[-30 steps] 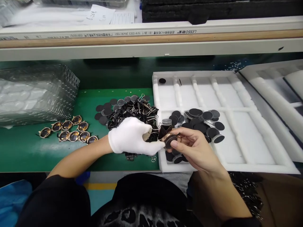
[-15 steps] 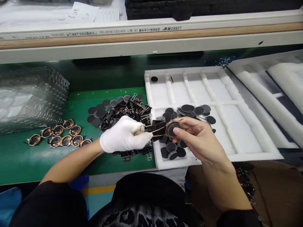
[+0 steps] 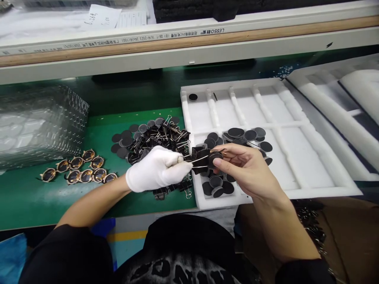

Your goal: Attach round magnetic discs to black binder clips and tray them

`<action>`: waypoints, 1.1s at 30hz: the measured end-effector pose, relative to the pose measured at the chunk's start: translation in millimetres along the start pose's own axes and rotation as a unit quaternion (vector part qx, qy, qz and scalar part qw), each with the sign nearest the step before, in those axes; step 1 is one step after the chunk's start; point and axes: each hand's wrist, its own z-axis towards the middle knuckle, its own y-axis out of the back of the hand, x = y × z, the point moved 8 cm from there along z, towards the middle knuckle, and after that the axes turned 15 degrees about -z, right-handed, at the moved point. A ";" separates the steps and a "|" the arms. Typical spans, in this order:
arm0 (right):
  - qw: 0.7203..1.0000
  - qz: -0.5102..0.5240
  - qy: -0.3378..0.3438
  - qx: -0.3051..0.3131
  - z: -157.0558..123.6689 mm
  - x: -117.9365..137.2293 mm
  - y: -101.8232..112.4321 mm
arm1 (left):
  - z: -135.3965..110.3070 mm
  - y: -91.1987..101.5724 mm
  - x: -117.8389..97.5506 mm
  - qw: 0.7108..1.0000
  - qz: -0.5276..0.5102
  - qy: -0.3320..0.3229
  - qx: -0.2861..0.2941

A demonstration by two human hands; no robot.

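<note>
My left hand (image 3: 160, 169), in a white glove, pinches the wire handles of a black binder clip (image 3: 200, 157) between thumb and fingers. The clip's jaw end meets the edge of a round black disc (image 3: 215, 161). My bare right hand (image 3: 245, 163) grips this disc with its thumb on the face, along with a thin gold-coloured frame piece that my fingers mostly hide. Whether the jaws are around the disc's edge I cannot tell. Below my left hand lies a heap of binder clips (image 3: 166, 136). Loose black discs (image 3: 216, 181) lie under my right hand.
A white foam tray (image 3: 319, 157) with compartments stands at the right, more foam trays (image 3: 352, 118) beyond it. Several round gold-framed sunglasses (image 3: 85, 176) lie left on the green table (image 3: 35, 201). Stacked clear plastic trays (image 3: 38, 122) stand behind them. A shelf edge (image 3: 166, 55) crosses the back.
The binder clip and the disc have come closer, the clip's jaw end now overlapping the disc's edge. The gold rim around the disc shows less. The whole view has shifted slightly.
</note>
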 end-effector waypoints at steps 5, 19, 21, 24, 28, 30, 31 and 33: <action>1.000 0.012 -0.003 0.002 2.3 -0.8 -3.2 | -0.9 -2.0 5.3 1.000 0.005 0.022 -0.002; 0.960 0.255 -0.056 -0.106 2.4 -25.1 16.3 | 9.1 22.3 11.6 0.864 0.498 -0.039 0.068; 0.960 0.246 -0.086 -0.099 1.2 -28.7 13.5 | 10.6 1.1 22.7 0.817 0.550 -0.088 0.148; 0.965 0.219 -0.126 -0.069 -4.4 -33.1 9.2 | 16.4 -9.0 30.2 0.787 0.577 -0.130 0.174; 0.987 0.121 -0.102 -0.026 -15.9 -36.2 9.4 | 17.7 -3.5 16.2 0.806 0.538 -0.196 0.151; 0.997 0.043 -0.057 -0.024 -20.2 -36.8 10.0 | 16.1 7.4 0.0 0.848 0.479 -0.209 0.086; 0.999 0.010 -0.030 -0.023 -21.2 -36.3 8.4 | 14.8 14.4 -8.6 0.877 0.433 -0.205 0.040; 0.999 -0.029 0.022 -0.014 -21.1 -33.2 0.8 | 10.5 24.6 -21.5 0.930 0.314 -0.186 -0.039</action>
